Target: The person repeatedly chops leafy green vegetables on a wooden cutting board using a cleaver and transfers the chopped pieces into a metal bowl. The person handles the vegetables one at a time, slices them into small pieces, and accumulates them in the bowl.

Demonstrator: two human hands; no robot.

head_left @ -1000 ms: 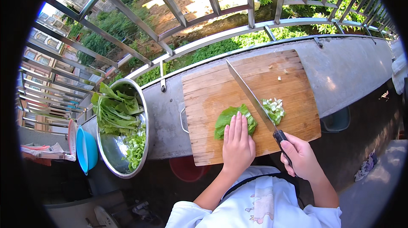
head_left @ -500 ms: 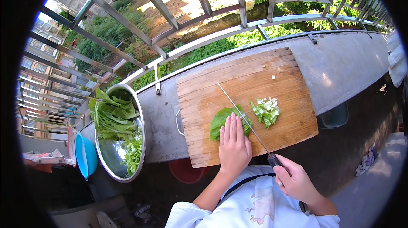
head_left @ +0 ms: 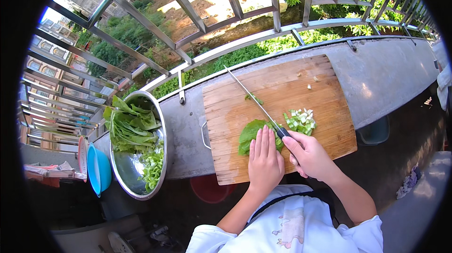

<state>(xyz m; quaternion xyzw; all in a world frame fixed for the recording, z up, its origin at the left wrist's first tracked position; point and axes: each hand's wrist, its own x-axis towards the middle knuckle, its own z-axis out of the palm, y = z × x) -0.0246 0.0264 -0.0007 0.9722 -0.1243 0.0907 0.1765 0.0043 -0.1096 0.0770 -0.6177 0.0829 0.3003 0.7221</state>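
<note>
My left hand (head_left: 266, 166) lies with its fingers stretched flat on a green lettuce leaf (head_left: 247, 136), pressing it against the wooden cutting board (head_left: 329, 93). Around the black handle of a long knife (head_left: 249, 93) my right hand (head_left: 313, 156) is closed. The blade slants away to the far left across the board, its tip past the board's far edge. Close to the left fingertips, the handle end of the blade runs along the leaf's right side. Chopped pale-green stem pieces (head_left: 301, 121) sit in a pile right of the knife. A leaf scrap (head_left: 254, 98) lies by the blade.
At left, a steel bowl (head_left: 123, 177) holds whole lettuce leaves (head_left: 129, 130) and chopped greens (head_left: 151, 170). A blue basin (head_left: 99, 170) stands beyond it. Metal railings (head_left: 254, 12) border the far side of the concrete ledge (head_left: 376, 78). Below the board's near edge is a red basin (head_left: 212, 189).
My right hand and the knife have moved away from me and slightly left, so the tip now passes the board's far edge. A leaf scrap shows by the blade. My left hand stays on the lettuce.
</note>
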